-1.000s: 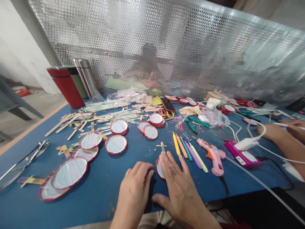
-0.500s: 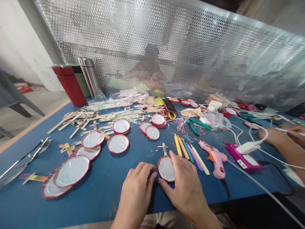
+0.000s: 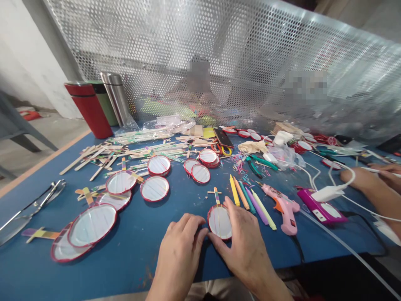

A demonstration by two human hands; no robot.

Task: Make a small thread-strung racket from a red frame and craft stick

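A small round disc [image 3: 219, 223] with a pale face and red rim lies on the blue table, a striped craft-stick cross [image 3: 216, 195] sticking out from its far edge. My right hand [image 3: 242, 238] grips the disc, its thumb along the near edge and its fingers on the right side. Left of the disc rests my left hand [image 3: 181, 246], fingers loosely curved with a gap before the thumb; nothing shows in it. The two thumb tips almost meet. Several wax-like coloured sticks [image 3: 252, 205] and a pink hot glue gun [image 3: 283, 209] lie right of my hands.
More red-rimmed discs [image 3: 154, 189] lie to the left, near loose craft sticks [image 3: 90, 158] and glasses [image 3: 39, 205]. Bottles [image 3: 90, 110] stand behind. A purple power strip [image 3: 321, 207] trails cables at right, beside another person's hand [image 3: 357, 180]. A perforated metal panel [image 3: 150, 46] closes the back.
The view has shifted very slightly. Both hands and the disc stay in nearly the same place, and nothing has been picked up or let go.
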